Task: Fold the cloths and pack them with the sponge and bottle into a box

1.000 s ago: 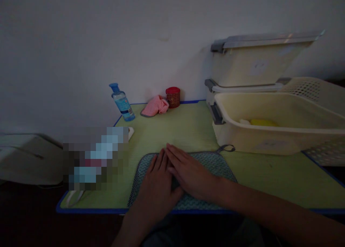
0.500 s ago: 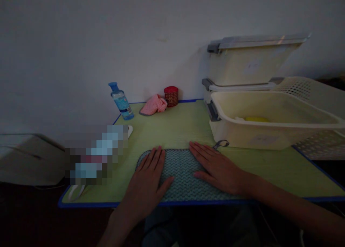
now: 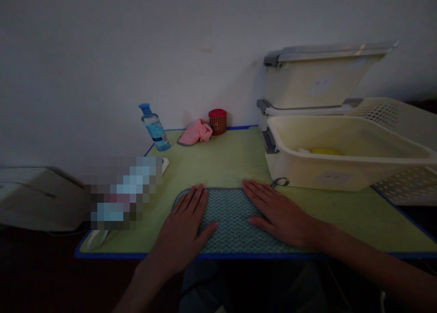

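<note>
A blue-green textured cleaning cloth with a dark checked border lies flat at the near edge of the table. Its hanging loop sticks out at the far right corner, beside the cream bin. My left hand rests palm down on the cloth's left side, fingers stretched out and thumb spread toward the middle. On the right side, my right hand lies flat in the same way, its fingers slanting up to the left. Neither hand grips anything. Parts of the cloth under both palms are hidden.
An open cream bin holds something yellow at right, before a stacked lidded box. At the back stand a blue bottle, a crumpled pink cloth and a red-lidded round container. A blurred-out item lies left on the green tabletop.
My two hands have slid slightly apart on the cloth, the left a little to the left and the right a little to the right. The view has shifted very slightly.
</note>
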The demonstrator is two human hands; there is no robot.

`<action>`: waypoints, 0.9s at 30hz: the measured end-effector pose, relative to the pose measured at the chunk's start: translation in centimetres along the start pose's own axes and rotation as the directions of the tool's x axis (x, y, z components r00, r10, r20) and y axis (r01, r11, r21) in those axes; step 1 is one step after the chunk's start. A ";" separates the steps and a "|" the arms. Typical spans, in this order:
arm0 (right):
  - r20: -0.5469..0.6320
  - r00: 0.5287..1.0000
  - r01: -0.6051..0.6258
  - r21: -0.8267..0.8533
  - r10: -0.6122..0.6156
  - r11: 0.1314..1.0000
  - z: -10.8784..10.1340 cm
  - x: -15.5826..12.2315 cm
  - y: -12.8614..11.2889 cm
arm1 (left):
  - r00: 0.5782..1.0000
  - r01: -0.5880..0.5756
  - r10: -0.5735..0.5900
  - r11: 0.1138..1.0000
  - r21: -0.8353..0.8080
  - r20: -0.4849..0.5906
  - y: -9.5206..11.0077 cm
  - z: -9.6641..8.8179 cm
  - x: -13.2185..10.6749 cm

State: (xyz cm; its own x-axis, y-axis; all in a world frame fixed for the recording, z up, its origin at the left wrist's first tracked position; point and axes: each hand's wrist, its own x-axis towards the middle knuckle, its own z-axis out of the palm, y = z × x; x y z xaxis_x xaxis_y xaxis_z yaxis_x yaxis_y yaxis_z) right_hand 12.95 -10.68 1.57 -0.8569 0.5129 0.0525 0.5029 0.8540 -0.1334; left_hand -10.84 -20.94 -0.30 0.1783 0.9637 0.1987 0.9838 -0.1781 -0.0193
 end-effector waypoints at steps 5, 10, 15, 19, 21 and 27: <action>-0.022 1.000 0.011 0.013 -0.011 1.000 0.0 0.5 0.0 | 1.000 -0.012 0.012 1.000 -0.012 0.006 -0.8 0.1 0.5; 0.008 1.000 -0.006 -0.001 0.006 1.000 0.0 2.4 0.1 | 0.999 -0.005 0.005 1.000 0.003 0.048 -2.5 0.0 1.3; 0.019 1.000 0.018 0.002 -0.018 1.000 0.0 4.0 0.1 | 0.999 0.025 -0.026 0.999 0.028 0.041 -3.8 0.1 1.5; 0.007 1.000 0.021 0.013 -0.021 1.000 0.0 4.1 0.1 | 0.998 0.044 -0.045 0.998 0.038 0.039 -3.9 0.2 1.2; 0.001 1.000 0.024 0.030 -0.024 0.999 0.1 4.0 0.2 | 0.998 0.044 -0.046 0.998 0.044 0.041 -3.9 0.2 1.1; 0.007 0.997 0.071 0.114 -0.072 0.991 -0.4 3.7 0.3 | 0.999 0.034 -0.035 0.998 0.057 0.011 -4.1 0.5 1.1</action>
State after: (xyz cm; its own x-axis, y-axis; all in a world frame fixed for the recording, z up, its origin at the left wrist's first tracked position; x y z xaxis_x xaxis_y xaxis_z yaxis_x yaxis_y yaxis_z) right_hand 10.01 -8.50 2.09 -0.8919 0.4490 0.0548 0.4246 0.8728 -0.2409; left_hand -14.67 -19.10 -0.51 0.1441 0.9715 0.1884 0.9887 -0.1334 -0.0687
